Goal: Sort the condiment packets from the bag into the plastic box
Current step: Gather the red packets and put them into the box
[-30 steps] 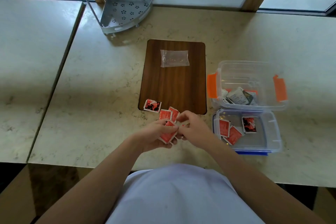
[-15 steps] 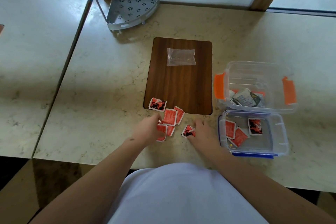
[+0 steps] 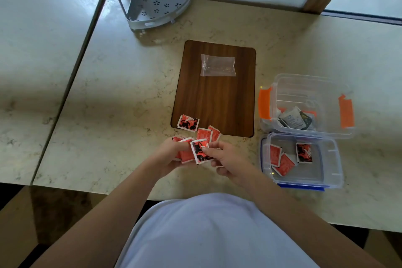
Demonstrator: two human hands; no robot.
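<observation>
Red condiment packets lie near the front corner of a wooden board (image 3: 214, 93): one packet (image 3: 188, 123) on the board's corner, two more packets (image 3: 208, 134) just below it. My left hand (image 3: 171, 154) grips a small stack of red packets (image 3: 185, 154). My right hand (image 3: 226, 159) pinches a red-and-black packet (image 3: 199, 151) against that stack. An empty clear bag (image 3: 218, 68) rests on the board. At the right, a clear plastic box (image 3: 311, 85) with orange clips holds white and dark packets (image 3: 293, 118). In front of it, a shallow clear tray (image 3: 326, 172) holds three red packets (image 3: 282, 160).
A grey perforated corner shelf (image 3: 158, 2) stands at the back against the window frame. The marble counter (image 3: 119, 93) has a seam to a second slab (image 3: 43, 50) on the left. The counter's front edge runs just below my hands.
Half a second ago both hands were flat on the counter gathering packets. Now they are raised together, with a stack in my left hand and one packet pinched in my right.
</observation>
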